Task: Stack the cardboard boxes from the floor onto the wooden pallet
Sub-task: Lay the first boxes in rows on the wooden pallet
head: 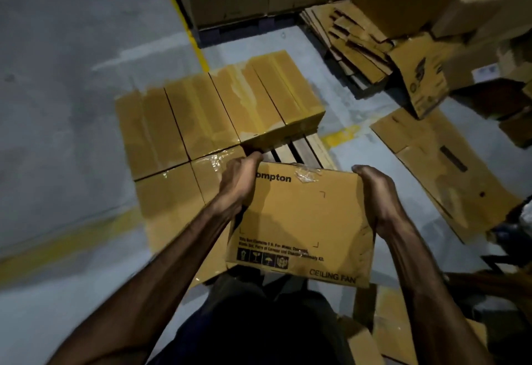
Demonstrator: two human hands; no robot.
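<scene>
From the head view, the left hand point(239, 183) and the right hand point(377, 195) grip the two side edges of a ceiling fan box point(302, 220), held above the wooden pallet point(299, 149); just beyond the hands lie the stacked boxes point(218, 105); the box seems stiff, probably rather heavy and fragile, so a hold on both sides is safest.

Pallet point(299, 149) under boxes point(218, 105) (taped)

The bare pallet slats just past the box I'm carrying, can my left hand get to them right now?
Probably not yet. The left hand grips the ceiling fan box together with the right hand, so its grip is taken. The pallet slats themselves lie uncovered just beyond it.
</scene>
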